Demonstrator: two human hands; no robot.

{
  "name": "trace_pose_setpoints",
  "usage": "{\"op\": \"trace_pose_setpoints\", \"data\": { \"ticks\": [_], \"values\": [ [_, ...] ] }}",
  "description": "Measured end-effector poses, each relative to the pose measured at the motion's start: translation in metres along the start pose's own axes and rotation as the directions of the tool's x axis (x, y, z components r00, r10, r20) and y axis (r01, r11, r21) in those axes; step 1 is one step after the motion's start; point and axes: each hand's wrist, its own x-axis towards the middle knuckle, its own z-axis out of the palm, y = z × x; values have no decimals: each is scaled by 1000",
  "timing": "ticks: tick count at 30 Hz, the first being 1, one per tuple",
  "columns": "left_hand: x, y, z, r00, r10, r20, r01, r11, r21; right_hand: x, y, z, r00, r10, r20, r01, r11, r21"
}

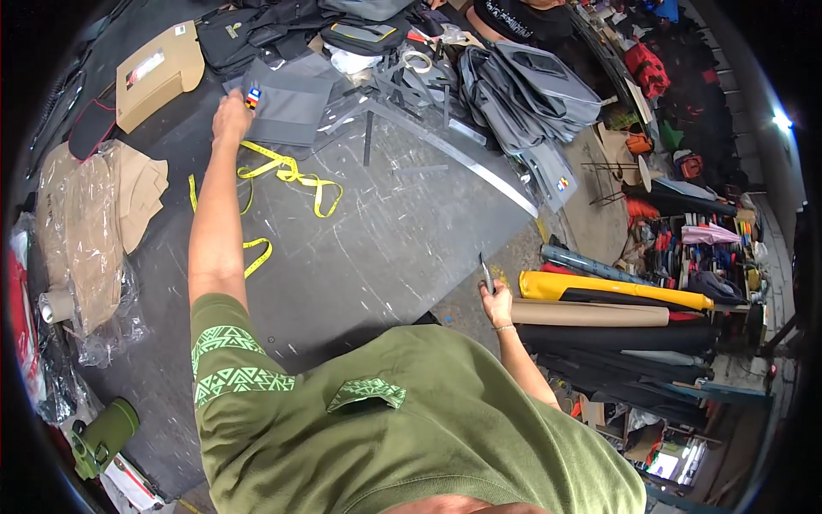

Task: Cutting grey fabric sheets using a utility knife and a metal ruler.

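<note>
Far out over the dark table [377, 265], my left hand [230, 117] has its fingers closed at the left edge of a grey fabric piece [291, 107]. Beside those fingers shows a small multicoloured label [253, 98]. My right hand [497, 305] is off the table's right edge, wrapped round a slim, pointed metal tool [486, 270]. Its grip is hidden in my palm, so its exact kind is unclear. A yellow measuring tape [291, 171] lies in loose loops near my left forearm.
A long metal ruler [462, 152] crosses the table's far right, near stacked grey bags [531, 86]. At the left are a cardboard box [158, 73], plastic-wrapped brown paper [86, 223] and a green bottle [107, 433]. Fabric rolls [599, 313] lie right; another person [522, 19] is beyond.
</note>
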Motion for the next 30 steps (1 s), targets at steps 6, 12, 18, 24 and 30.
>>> {"op": "trace_pose_setpoints", "data": {
  "ticks": [6,12,18,24,30],
  "values": [
    [-23,10,11,957,221,-185,-243,964,-105,0,-13,0,998,-63,-7,63,998,5],
    [-36,94,-50,918,179,-355,-330,841,-430,7,6,8,1000,5,12,-5,999,36],
    [-5,120,-76,990,140,-29,-66,271,-960,9,-5,3,1000,18,24,-19,999,36],
    [-8,126,-58,966,245,-83,-250,806,-536,6,0,4,998,53,28,-55,996,68],
    [8,115,-37,963,-9,270,261,297,-919,-11,5,3,995,73,62,-79,993,93]
  ]
}}
